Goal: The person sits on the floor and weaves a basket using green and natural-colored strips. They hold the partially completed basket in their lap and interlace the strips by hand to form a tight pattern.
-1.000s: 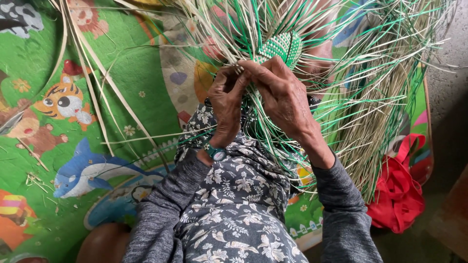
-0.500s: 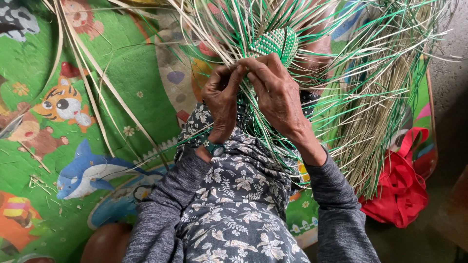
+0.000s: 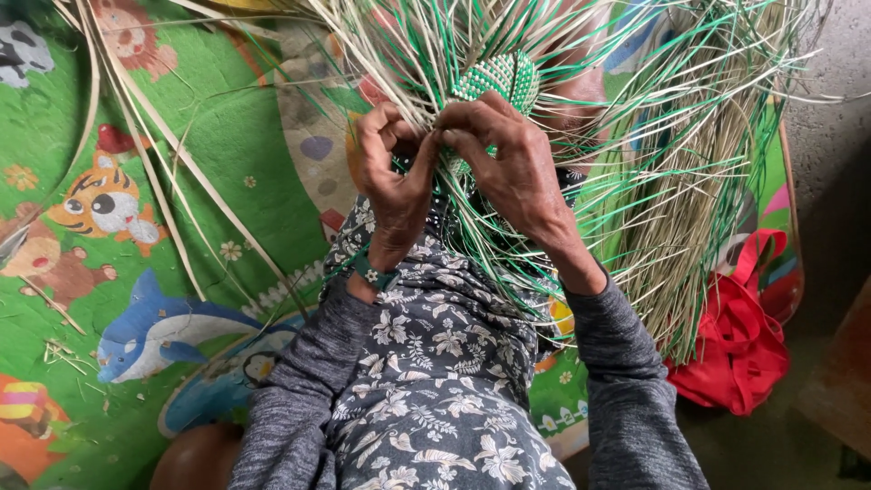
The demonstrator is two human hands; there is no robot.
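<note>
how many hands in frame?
2. Left hand and right hand meet at centre, both pinching strips just below the small green-and-white woven patch. No other person's hands show.

Woven piece (image 3: 504,80) was a green-and-cream check; loose strips (image 3: 671,172) around it ran pale straw mixed with bright green. Floor mat (image 3: 218,154) was mostly green, printed with cartoon animals: an orange striped tiger, a blue dolphin, a brown animal at the left edge, plus small white flowers; bag (image 3: 739,345) at the right was plain red. Sleeves (image 3: 626,399) were heathered grey, lap cloth (image 3: 435,381) dark grey with a white floral print, and wristband (image 3: 372,272) on the left hand (image 3: 395,177) was teal with a white flower.
</note>
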